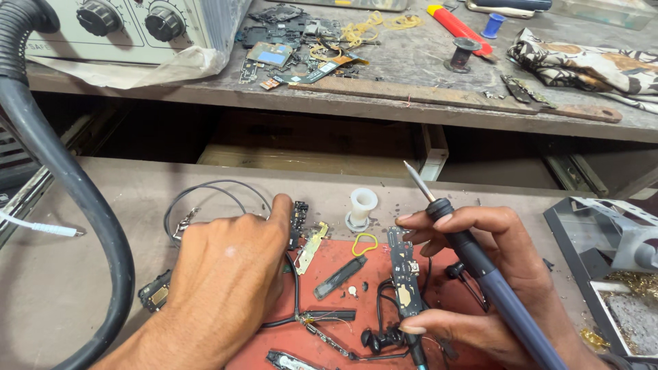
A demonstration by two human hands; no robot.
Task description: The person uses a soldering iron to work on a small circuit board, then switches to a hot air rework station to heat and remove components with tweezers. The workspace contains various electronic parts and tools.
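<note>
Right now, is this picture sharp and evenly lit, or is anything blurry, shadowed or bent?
Head view: light is soft and even, with no hard glare; the recess under the upper bench is in deep shadow. The left hand, right hand and soldering iron are fairly sharp. The hose at the left edge is soft and bowed, though lens distortion is hard to tell.

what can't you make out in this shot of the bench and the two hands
All in the head view:
- Right hand holds the soldering iron; its handle end runs off the bottom edge.
- Left hand covers whatever lies under its palm; only its fingertip shows, beside a small circuit board.
- The long board is partly hidden by right-hand fingers.
- The knobbed station is cut off by the top edge.
- Parts pile: too small to identify.
</note>
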